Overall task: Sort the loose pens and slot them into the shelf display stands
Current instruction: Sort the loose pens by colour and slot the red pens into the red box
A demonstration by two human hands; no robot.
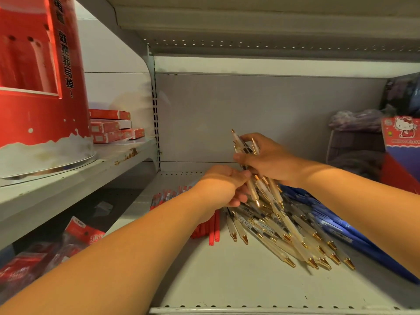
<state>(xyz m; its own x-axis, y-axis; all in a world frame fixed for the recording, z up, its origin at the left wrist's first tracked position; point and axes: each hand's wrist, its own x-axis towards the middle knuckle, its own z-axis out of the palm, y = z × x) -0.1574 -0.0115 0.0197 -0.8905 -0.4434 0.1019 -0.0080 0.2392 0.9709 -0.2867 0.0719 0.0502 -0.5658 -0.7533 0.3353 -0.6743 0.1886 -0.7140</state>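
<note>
The red pens (213, 228) are half hidden under the left arm. The blue pens (329, 223) are partly covered by the right arm and cut off at the edge. Clear pens (284, 228) lie in a heap on the shelf (227, 280) between them. The right hand (268, 160) has its grip tight round a bunch (244, 146) held above the heap. The left hand (225, 185) seems to pinch the bunch's low end, but its fingers are hard to see. A red stand (41, 87), cut off, sits to the left beside red boxes (111, 128).
</note>
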